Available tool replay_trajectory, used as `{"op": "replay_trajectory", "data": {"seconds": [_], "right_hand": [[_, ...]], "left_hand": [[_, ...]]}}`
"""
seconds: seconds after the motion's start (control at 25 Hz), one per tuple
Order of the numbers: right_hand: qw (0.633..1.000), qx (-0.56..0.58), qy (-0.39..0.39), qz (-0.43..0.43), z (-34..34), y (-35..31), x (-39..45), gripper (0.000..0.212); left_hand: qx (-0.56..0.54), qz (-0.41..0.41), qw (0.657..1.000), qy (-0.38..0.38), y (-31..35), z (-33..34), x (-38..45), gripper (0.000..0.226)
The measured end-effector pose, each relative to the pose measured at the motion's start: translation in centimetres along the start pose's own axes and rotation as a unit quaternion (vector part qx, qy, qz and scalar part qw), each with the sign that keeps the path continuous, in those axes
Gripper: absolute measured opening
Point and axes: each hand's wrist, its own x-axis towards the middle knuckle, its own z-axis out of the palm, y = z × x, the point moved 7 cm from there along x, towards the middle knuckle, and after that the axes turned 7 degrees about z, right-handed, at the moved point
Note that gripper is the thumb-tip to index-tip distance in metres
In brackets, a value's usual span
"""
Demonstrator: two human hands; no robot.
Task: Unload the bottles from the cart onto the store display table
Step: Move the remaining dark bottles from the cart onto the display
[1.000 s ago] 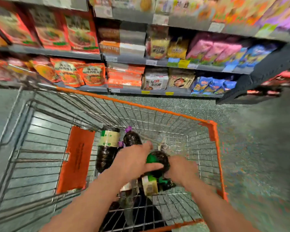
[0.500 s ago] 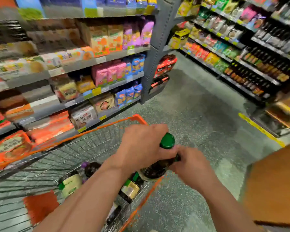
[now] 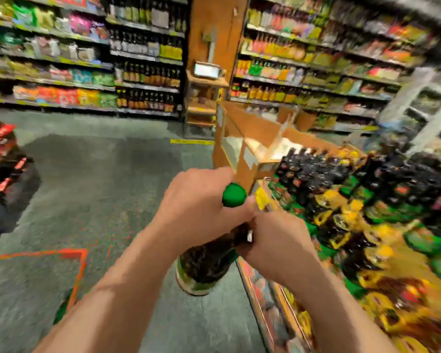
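A dark bottle (image 3: 204,263) with a green cap (image 3: 234,195) hangs in the air in front of me, above the floor and just left of the display table (image 3: 261,296). My left hand (image 3: 201,207) grips its neck right under the cap. My right hand (image 3: 278,247) holds the bottle's shoulder from the right side. The display table on the right carries several dark bottles (image 3: 316,174) with green and yellow labels. Only an orange corner of the cart (image 3: 79,266) shows at the lower left.
A wooden divider stand (image 3: 242,138) rises at the table's far end. Stocked store shelves (image 3: 143,72) line the back and right. A dark rack with red packs (image 3: 3,154) stands at the left. Grey floor (image 3: 99,187) lies between.
Both hands have lifted the green-capped bottle out of the cart and carried it to the right. My view has swung from the cart to the display table.
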Motion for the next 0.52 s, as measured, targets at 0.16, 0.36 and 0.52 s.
{"op": "replay_trajectory", "data": {"seconds": [0.16, 0.36, 0.52], "right_hand": [[0.991, -0.028, 0.011, 0.132, -1.7, 13.0, -8.5, 0.036], [0.949, -0.068, 0.003, 0.308, -3.7, 24.8, -21.7, 0.037], [0.903, -0.08, 0.009, 0.422, -4.6, 28.0, -30.3, 0.038]], "left_hand": [[-0.112, 0.094, 0.989, -0.025, 12.6, 8.5, 3.9, 0.045], [-0.224, 0.178, 0.953, -0.1, 28.5, 16.5, 4.8, 0.048], [-0.292, 0.23, 0.911, -0.177, 37.4, 19.7, 3.2, 0.052]]}}
